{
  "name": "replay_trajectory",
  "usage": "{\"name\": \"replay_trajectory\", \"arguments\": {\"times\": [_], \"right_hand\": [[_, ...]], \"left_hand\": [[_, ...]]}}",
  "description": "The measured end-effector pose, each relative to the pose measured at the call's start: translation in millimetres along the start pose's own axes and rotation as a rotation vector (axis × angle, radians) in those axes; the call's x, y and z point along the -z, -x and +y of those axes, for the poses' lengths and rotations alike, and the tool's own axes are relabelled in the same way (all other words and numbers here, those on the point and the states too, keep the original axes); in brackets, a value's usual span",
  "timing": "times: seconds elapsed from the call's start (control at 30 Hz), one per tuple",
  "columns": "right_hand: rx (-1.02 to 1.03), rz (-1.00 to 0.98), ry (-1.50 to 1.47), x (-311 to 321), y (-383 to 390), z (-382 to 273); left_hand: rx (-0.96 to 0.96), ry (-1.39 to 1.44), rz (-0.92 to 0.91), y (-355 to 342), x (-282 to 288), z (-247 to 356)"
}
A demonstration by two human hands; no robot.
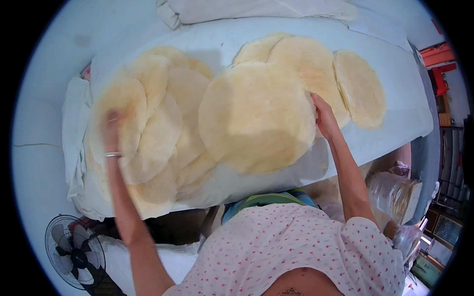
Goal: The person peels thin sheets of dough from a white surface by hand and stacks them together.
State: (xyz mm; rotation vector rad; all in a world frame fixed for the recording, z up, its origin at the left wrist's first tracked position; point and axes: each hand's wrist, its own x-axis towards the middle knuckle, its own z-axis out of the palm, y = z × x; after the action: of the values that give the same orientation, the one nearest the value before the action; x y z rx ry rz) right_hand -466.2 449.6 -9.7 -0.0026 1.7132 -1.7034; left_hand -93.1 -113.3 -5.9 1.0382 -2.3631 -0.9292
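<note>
A large round flatbread [256, 118], thin and pale yellow, hangs over the middle of the cloth-covered table. My right hand [323, 116] is closed on its right edge, the thumb near the rim. At the left, my left hand [112, 126] is over a spread of overlapping flatbreads [155, 138]; motion blurs its fingers, so I cannot tell whether it touches or grips one. Behind the held round, another flatbread [308, 64] lies on more of the same. A separate flatbread [360, 89] rests farther right, apparently atop at least one more.
A white cloth [400, 113] covers the table, and a folded cloth [256, 10] lies along its far side. Below the left end stands a black fan [76, 251]. Plastic-wrapped goods [390, 190] sit beyond the near right edge.
</note>
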Motion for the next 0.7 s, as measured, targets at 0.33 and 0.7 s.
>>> {"name": "replay_trajectory", "arguments": {"times": [0.33,0.7], "right_hand": [[0.266,-0.151,0.206,-42.1,26.2,-18.7],[0.102,-0.291,-0.109,-29.6,12.8,-13.4]], "left_hand": [[0.332,0.912,-0.433,113.8,-290.0,344.0],[0.036,0.594,-0.164,144.1,-324.4,348.6]]}}
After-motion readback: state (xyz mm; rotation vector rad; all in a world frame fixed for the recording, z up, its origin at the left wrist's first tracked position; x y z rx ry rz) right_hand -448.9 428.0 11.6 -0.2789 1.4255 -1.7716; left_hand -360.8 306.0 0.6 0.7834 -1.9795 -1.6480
